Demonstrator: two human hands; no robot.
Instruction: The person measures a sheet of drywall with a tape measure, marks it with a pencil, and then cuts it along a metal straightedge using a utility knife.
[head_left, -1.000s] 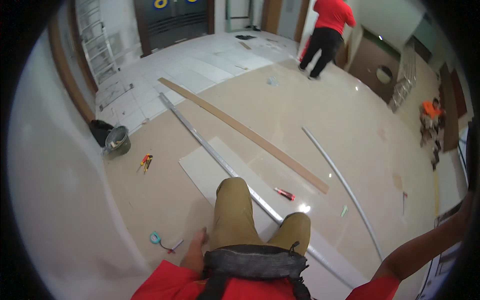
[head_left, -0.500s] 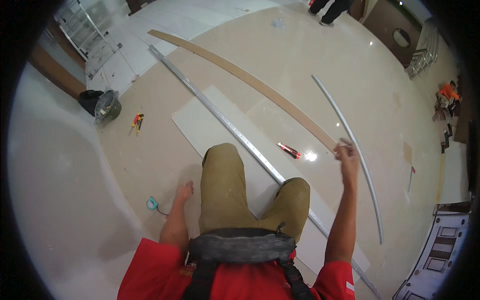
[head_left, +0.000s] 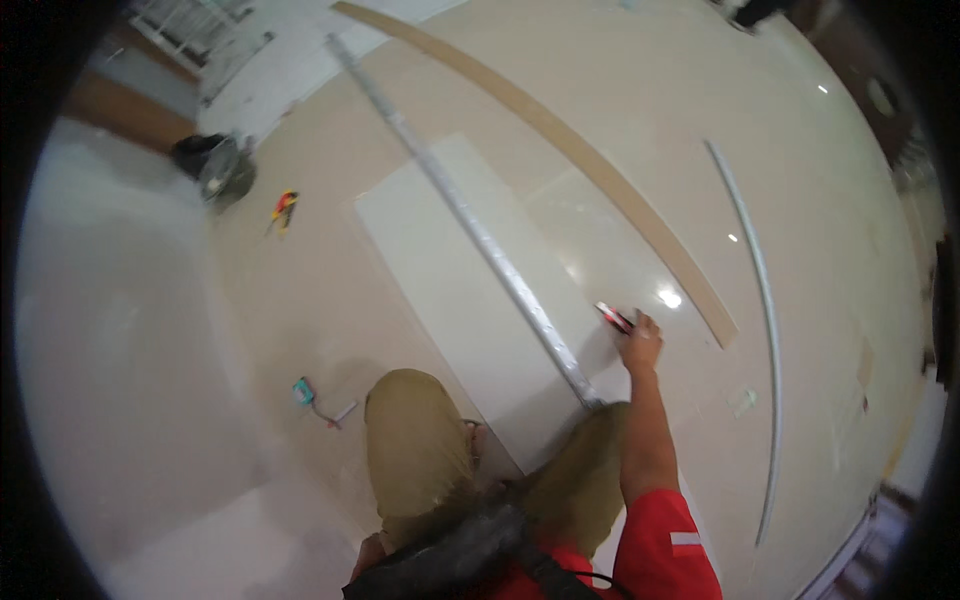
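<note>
Where it hovered, right hand [head_left: 640,350] now meets red cutter [head_left: 614,317].

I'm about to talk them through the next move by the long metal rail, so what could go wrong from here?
1. The right hand reaches for the red cutter on the glossy floor; a blind grab could meet the blade end.
2. The knees rest on the white board near the metal rail; shifting weight could nudge the rail out of line.
3. The left hand props low behind, barely visible, so balance looks stretched.
</note>
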